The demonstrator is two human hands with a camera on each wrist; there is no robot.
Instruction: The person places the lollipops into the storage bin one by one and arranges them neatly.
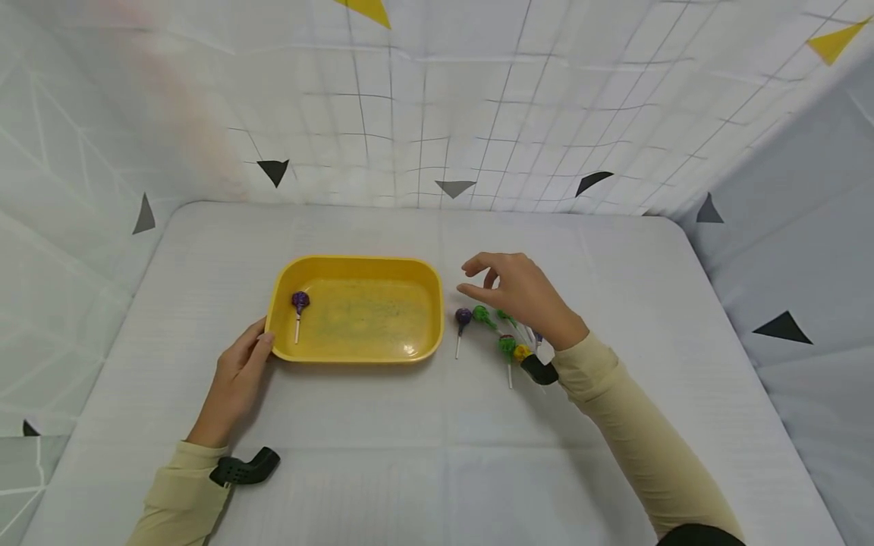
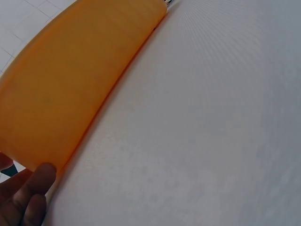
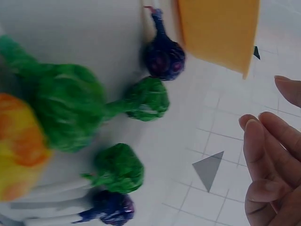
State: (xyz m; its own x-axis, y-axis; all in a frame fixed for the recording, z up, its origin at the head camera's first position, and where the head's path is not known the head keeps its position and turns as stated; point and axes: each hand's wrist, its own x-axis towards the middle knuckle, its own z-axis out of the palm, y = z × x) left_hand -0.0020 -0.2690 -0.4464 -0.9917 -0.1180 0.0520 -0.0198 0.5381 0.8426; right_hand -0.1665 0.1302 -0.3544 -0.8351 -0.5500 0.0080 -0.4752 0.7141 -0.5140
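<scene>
A yellow tray [image 1: 355,356] lies on the white table, with one purple lollipop [image 1: 300,300] inside near its left end. My left hand [image 1: 235,383] grips the tray's left edge, the thumb near the rim; in the left wrist view its fingers [image 2: 43,178] touch the tray's wall [image 2: 70,84]. Right of the tray is a group of wrapped lollipops: a purple one [image 1: 463,316], several green ones [image 1: 507,344] and a yellow one [image 1: 522,353]. My right hand [image 1: 522,292] hovers above them, thumb and fingers apart, holding nothing. The right wrist view shows the green lollipops [image 3: 70,107] closely.
A white cloth covers the table [image 1: 355,470]. Behind it hangs a white sheet [image 1: 437,98] with grid lines and dark and yellow triangles. Grey fabric [image 1: 806,250] stands at the right side.
</scene>
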